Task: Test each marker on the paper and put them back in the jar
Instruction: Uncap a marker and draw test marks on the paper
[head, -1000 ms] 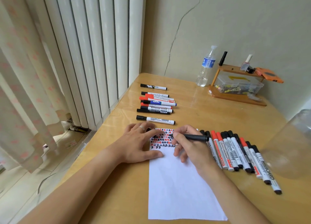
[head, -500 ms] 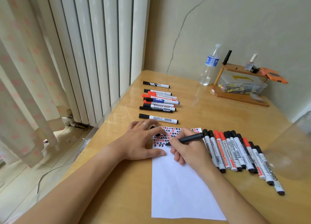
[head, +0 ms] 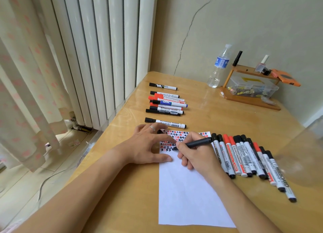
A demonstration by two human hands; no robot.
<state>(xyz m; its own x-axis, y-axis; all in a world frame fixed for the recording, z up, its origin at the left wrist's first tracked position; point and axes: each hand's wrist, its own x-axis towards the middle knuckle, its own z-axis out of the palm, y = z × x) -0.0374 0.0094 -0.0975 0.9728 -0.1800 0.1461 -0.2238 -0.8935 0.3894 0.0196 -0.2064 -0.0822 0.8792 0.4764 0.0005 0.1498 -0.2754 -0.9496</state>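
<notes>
A white paper (head: 188, 194) lies on the wooden table (head: 227, 119), its top covered with red and black scribbles. My right hand (head: 195, 155) grips a black marker (head: 197, 143) with its tip down on the scribbled part. My left hand (head: 148, 145) rests flat on the paper's left edge, fingers spread. A row of several capped markers (head: 248, 159) lies just right of the paper. Another group of several markers (head: 166, 103) lies farther back. The clear jar (head: 300, 154) shows as a blurred shape at the right edge.
A water bottle (head: 218, 66) stands at the back by the wall. Beside it a wooden rack (head: 248, 99) holds a clear box and small items. A radiator (head: 104, 49) and a curtain (head: 22, 92) stand left of the table.
My right hand has tilted the marker from lying nearly level to tip down on the paper. The camera has come a little closer. My left hand stays put.
</notes>
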